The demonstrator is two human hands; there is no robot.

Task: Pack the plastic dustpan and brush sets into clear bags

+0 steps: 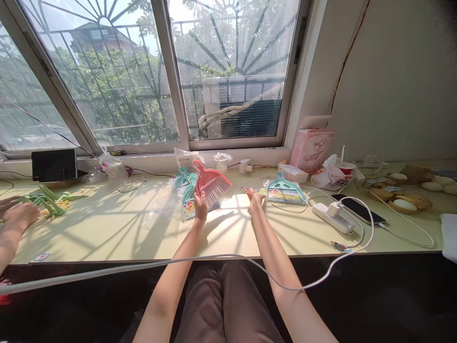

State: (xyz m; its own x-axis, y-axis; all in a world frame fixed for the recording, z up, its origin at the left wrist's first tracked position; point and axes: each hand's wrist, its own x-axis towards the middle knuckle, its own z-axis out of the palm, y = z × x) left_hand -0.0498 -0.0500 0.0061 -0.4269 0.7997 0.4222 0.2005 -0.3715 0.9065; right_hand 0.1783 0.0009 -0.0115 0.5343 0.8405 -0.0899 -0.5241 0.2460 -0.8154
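A red dustpan with a brush (210, 182) is held upright in my left hand (201, 206), its bristles facing up and right. Just left of it and partly behind it are green dustpan sets (188, 197) in clear bags with printed cards. My right hand (255, 200) is over the table, its fingers pinched around something small and reddish that I cannot make out. To the right of that hand lies another green dustpan set (284, 189) with a printed card.
At the far left, another person's hands (21, 214) touch green leafy stalks (52, 202). White cables cross the table and hang before my arms. On the right are a power strip (332, 217), a phone (358, 209), a pink box (312, 150) and packaged round items (405, 204).
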